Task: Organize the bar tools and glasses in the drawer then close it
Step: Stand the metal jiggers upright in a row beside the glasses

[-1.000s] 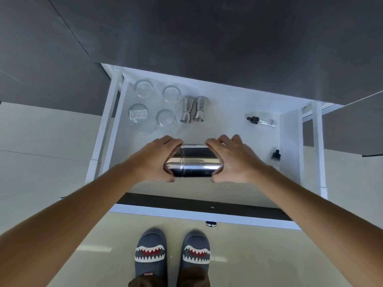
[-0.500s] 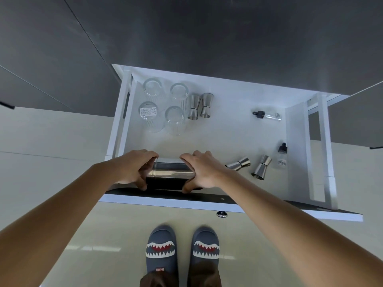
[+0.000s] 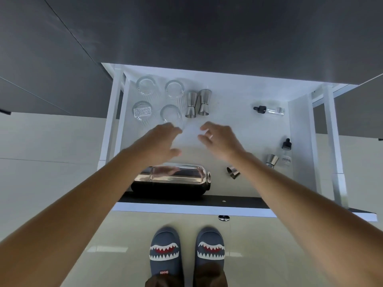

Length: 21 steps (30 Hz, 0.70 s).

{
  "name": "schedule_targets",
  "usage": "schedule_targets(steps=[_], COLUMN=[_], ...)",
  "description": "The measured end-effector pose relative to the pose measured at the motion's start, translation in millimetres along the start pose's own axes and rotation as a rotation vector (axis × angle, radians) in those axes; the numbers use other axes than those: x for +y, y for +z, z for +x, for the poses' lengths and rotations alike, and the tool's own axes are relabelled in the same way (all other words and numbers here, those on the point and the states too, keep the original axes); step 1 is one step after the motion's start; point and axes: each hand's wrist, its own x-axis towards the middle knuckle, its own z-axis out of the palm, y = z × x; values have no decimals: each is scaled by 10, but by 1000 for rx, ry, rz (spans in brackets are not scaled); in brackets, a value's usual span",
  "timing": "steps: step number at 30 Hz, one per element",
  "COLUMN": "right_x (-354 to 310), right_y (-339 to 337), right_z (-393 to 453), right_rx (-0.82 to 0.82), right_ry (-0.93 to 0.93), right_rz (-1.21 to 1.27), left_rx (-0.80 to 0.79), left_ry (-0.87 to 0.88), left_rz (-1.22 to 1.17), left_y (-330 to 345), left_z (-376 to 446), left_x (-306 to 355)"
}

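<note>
- Both hands are letting go of the shaker [image 3: 171, 180], which half a second ago was gripped between them at the front of the drawer [image 3: 298, 129]; it is now lying free there while the hands are lifting away above the drawer's middle
- The left hand [image 3: 160, 141] is hovering with fingers spread and holding nothing; the right hand [image 3: 218, 138] is hovering likewise, loosely spread and empty, the two near each other but apart
- The shaker is lying on its side along the front edge, left of centre, its polished steel mirroring the left hand and its lower half looking dark
- Four clear glasses [image 3: 158, 102] are standing in a square at the back left corner (one is carrying a white label), and two upright jiggers [image 3: 198, 103] are standing side by side just to their right
- A dropper bottle [image 3: 269, 109] is lying near the back right corner; a second dropper bottle [image 3: 286, 151] is lying by the right edge, with a tipped jigger [image 3: 272, 160] just beside it
- Another jigger [image 3: 233, 172] is lying near the front, partly hidden by the right forearm
- Shark-print slippers [image 3: 186, 250] are showing on the floor below the drawer front
</note>
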Motion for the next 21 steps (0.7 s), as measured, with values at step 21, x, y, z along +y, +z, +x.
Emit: schedule_targets(steps=[21], right_x=[708], right_y=[-373], right_z=[634], right_rx=[190], right_ry=[-228], right_rz=[-483], left_rx=[251], left_ry=[-114], left_rz=[146], left_y=[295], left_z=[1201], left_x=[484])
